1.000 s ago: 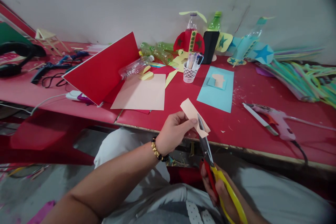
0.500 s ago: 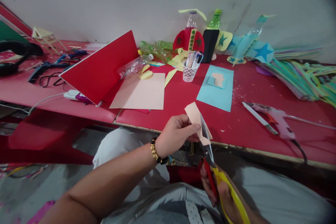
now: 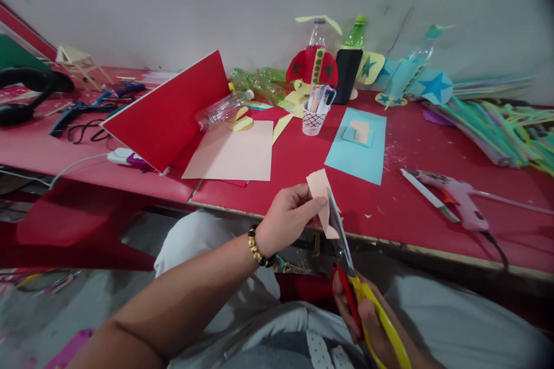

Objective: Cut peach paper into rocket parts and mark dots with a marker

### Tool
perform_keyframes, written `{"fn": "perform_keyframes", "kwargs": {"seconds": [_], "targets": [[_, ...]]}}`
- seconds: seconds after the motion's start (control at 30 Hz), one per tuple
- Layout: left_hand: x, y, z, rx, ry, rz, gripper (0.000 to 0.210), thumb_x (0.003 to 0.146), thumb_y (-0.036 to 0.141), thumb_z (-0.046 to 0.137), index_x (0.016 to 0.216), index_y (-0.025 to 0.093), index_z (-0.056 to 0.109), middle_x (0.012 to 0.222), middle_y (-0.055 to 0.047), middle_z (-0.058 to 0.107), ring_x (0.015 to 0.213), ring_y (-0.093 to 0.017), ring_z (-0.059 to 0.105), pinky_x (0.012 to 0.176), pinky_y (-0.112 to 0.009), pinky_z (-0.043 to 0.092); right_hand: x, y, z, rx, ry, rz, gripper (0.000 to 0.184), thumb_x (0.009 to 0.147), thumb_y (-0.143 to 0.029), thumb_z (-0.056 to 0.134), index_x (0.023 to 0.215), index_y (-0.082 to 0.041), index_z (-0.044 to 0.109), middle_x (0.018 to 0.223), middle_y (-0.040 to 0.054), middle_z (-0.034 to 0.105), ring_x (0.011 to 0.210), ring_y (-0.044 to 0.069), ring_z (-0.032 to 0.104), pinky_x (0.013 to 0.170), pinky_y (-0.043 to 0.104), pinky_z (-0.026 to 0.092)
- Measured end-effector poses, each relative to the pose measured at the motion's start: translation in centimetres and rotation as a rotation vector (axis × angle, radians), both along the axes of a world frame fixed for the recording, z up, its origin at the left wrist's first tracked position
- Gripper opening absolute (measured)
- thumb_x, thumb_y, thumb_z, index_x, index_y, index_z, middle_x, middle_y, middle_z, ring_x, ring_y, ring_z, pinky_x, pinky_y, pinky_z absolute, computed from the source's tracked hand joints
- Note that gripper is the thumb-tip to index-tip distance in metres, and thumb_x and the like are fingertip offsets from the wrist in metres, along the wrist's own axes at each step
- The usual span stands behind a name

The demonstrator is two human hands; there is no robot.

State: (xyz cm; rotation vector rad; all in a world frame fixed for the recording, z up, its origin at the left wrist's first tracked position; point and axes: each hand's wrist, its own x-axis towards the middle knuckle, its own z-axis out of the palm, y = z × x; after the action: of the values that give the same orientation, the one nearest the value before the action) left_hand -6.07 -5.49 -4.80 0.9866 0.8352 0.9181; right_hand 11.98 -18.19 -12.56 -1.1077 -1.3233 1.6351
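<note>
Moved since the earlier frame: the peach strip, its lower end swung leftward and the strip more upright, and the narrow paper flap that showed right of the blades, no longer seen there. Peach strip, one: raised at the near edge of the red tabletop, a notch at its lower end, pinched between thumb and fingers of the left hand. Scissors, one pair: red and yellow handles, gripped by the curled right hand, blades along the strip's right edge. Condition: trimming judged part-way; the notch is made and the right side appears cut back, but whether any edge remains to be cut cannot be told. Peach cutout, one: already shaped, on a small blue square, itself on a blue sheet; whether glued, not shown. Large peach sheet, one: lying flat, its visible front corners uncut. Paper-trimmed bottles, at the back: one red, one blue, both seemingly complete.
</note>
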Motion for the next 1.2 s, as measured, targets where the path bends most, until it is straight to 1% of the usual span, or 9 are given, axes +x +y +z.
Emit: {"fn": "perform_keyframes", "kwargs": {"seconds": [0.1, 0.23, 0.37, 0.53, 0.77, 0.9, 1.0, 1.07, 1.2], "targets": [[-0.2, 0.1, 0.4, 0.021, 0.015, -0.055, 0.022, 0.081, 0.036, 0.067, 0.078, 0.014, 0.063, 0.068, -0.001, 0.064, 0.059, -0.011, 0.062, 0.060, -0.022, 0.051, 0.3, 0.3, 0.1, 0.000, 0.020, 0.012, 0.050, 0.085, -0.071, 0.040, 0.100, -0.024, 0.047, 0.056, -0.0075, 0.042, 0.046, 0.009, 0.029, 0.050, 0.025, 0.031], [-0.4, 0.2, 0.6, 0.055, 0.019, -0.138, 0.019, 0.082, 0.031, 0.065, 0.077, 0.013, 0.065, 0.068, -0.001, 0.063, 0.058, -0.008, 0.058, 0.056, -0.018, 0.047, 0.6, 0.7, 0.1, -0.051, 0.042, -0.009, 0.057, 0.074, -0.076, 0.052, 0.097, -0.024, 0.052, 0.071, -0.0036, 0.047, 0.049, 0.008, 0.034, 0.047, 0.023, 0.033], [-0.6, 0.3, 0.6, 0.054, 0.026, -0.172, 0.019, 0.082, 0.031, 0.065, 0.078, 0.013, 0.065, 0.069, -0.001, 0.063, 0.060, -0.009, 0.059, 0.057, -0.018, 0.048, 0.4, 0.4, -0.2, -0.037, 0.064, -0.026, 0.059, 0.077, -0.077, 0.047, 0.102, -0.024, 0.053, 0.057, -0.0059, 0.042, 0.045, 0.009, 0.031, 0.044, 0.024, 0.029], [-0.9, 0.4, 0.6, 0.078, 0.077, -0.195, 0.019, 0.083, 0.031, 0.064, 0.076, 0.013, 0.064, 0.068, -0.002, 0.063, 0.059, -0.009, 0.060, 0.056, -0.018, 0.048, 0.0, 0.2, 0.0, -0.026, 0.071, -0.026, 0.061, 0.076, -0.080, 0.041, 0.090, -0.022, 0.050, 0.050, -0.0082, 0.035, 0.040, 0.007, 0.023, 0.040, 0.023, 0.018], [-1.8, 0.9, 0.3, 0.088, 0.084, -0.310, 0.019, 0.086, 0.029, 0.059, 0.078, 0.013, 0.064, 0.075, -0.007, 0.070, 0.065, -0.013, 0.066, 0.060, -0.021, 0.050, 0.2, 0.6, 0.2, -0.058, 0.062, 0.027, 0.067, 0.069, -0.087, 0.041, 0.083, -0.022, 0.047, 0.048, -0.0098, 0.034, 0.038, 0.005, 0.021, 0.039, 0.021, 0.016], [-2.0, 1.1, 0.5, 0.120, 0.099, -0.332, 0.017, 0.086, 0.025, 0.056, 0.076, 0.014, 0.063, 0.074, -0.005, 0.069, 0.065, -0.012, 0.064, 0.061, -0.021, 0.049, 0.3, 0.6, 0.2, -0.062, 0.048, 0.028, 0.071, 0.065, -0.090, 0.038, 0.081, -0.022, 0.046, 0.044, -0.0110, 0.029, 0.036, 0.005, 0.019, 0.037, 0.021, 0.013], [-2.2, 1.2, 0.8, 0.146, 0.143, -0.317, 0.018, 0.086, 0.022, 0.055, 0.070, 0.014, 0.059, 0.065, -0.001, 0.061, 0.057, -0.008, 0.057, 0.056, -0.018, 0.043, 0.6, 0.6, 0.7, -0.066, 0.010, 0.054, 0.072, 0.064, -0.091, 0.037, 0.081, -0.022, 0.046, 0.043, -0.0109, 0.030, 0.036, 0.005, 0.019, 0.038, 0.022, 0.013], [-2.2, 1.3, 0.9, 0.139, 0.145, -0.310, 0.019, 0.085, 0.022, 0.056, 0.067, 0.015, 0.056, 0.062, 0.001, 0.057, 0.055, -0.007, 0.053, 0.054, -0.018, 0.041, 0.8, 0.6, 1.2, -0.061, -0.022, 0.067, 0.069, 0.067, -0.089, 0.037, 0.082, -0.022, 0.047, 0.045, -0.0098, 0.032, 0.038, 0.006, 0.022, 0.039, 0.022, 0.017], [-2.1, 1.2, 0.8, 0.114, 0.116, -0.316, 0.020, 0.086, 0.026, 0.057, 0.069, 0.015, 0.055, 0.062, 0.000, 0.058, 0.054, -0.008, 0.055, 0.052, -0.018, 0.041, 1.0, 0.6, 1.6, -0.036, -0.030, 0.062, 0.061, 0.075, -0.082, 0.039, 0.085, -0.022, 0.048, 0.050, -0.0079, 0.035, 0.044, 0.008, 0.024, 0.044, 0.024, 0.023]]}}
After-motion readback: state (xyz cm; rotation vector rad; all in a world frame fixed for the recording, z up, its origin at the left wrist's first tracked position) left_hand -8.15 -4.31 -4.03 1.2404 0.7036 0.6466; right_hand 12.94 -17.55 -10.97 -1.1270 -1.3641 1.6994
